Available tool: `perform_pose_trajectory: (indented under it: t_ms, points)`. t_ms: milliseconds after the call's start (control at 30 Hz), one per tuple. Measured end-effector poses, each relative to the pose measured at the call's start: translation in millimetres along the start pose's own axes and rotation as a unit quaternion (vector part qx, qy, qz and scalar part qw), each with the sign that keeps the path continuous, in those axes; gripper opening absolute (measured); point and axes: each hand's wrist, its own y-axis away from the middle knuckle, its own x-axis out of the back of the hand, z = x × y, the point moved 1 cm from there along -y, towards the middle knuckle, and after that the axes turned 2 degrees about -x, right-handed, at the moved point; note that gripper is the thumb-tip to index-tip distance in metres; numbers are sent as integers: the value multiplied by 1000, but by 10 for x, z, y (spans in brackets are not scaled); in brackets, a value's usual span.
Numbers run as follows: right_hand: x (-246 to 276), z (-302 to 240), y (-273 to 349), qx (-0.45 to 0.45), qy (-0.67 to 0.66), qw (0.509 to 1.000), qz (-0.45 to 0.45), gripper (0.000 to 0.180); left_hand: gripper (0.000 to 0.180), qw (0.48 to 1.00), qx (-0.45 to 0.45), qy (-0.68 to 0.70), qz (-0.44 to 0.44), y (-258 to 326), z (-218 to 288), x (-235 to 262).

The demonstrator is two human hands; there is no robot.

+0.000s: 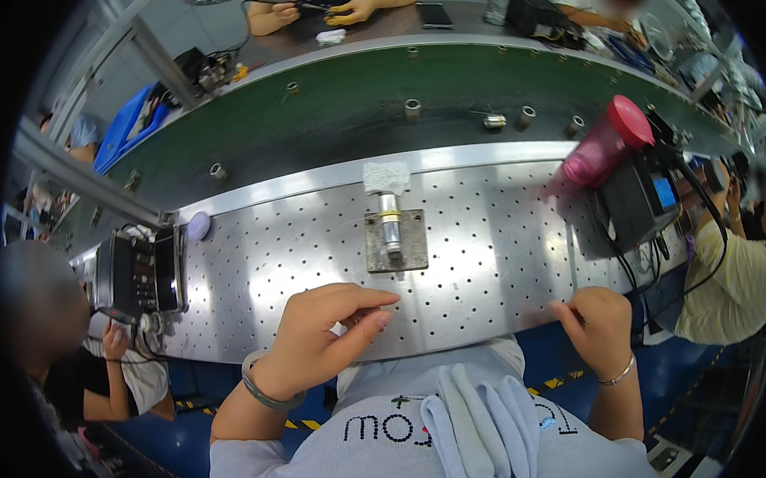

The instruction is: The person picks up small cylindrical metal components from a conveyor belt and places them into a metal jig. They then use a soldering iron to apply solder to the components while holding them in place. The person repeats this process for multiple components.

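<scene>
In front of me, a silver metal cylinder with a yellow band [390, 220] lies on a square metal plate [413, 238] in the middle of the perforated metal table. A white folded cloth or paper pad [386, 177] touches its far end. My left hand [331, 322] is just nearer to me than the plate, with thumb and forefinger stretched out and apart, touching neither plate nor cylinder. Over the table's right front edge, my right hand [596, 324] is loosely curled, back upward. Its inner fingers are hidden, so I cannot see whether it holds anything.
Beyond the perforated table [289, 243] runs a green conveyor belt [335, 113] carrying several small metal rings and a cylinder [494, 121]. A black device [642, 202] and pink bottle [605, 144] stand right, another black device [136, 271] left. People work around; one holds a soldering-iron-like tool [309, 5].
</scene>
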Motion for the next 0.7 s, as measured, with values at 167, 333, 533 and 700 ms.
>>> perform_pose_trajectory:
  t_ms: [167,333,533,700]
  points:
    - [-326,-226,-497,112,-51,992,26,20,9,997,38,-8,68,163,-123,142]
    - [-508,-469,-778,185,-92,978,9,15,8,987,115,-58,96,176,-355,208]
    - [-393,-122,-795,44,-126,990,53,10,50,972,-2,-234,1,-312,-626,309]
    - [-119,530,-407,-231,-323,908,137,18,77,964,-111,-230,-77,-547,-664,106]
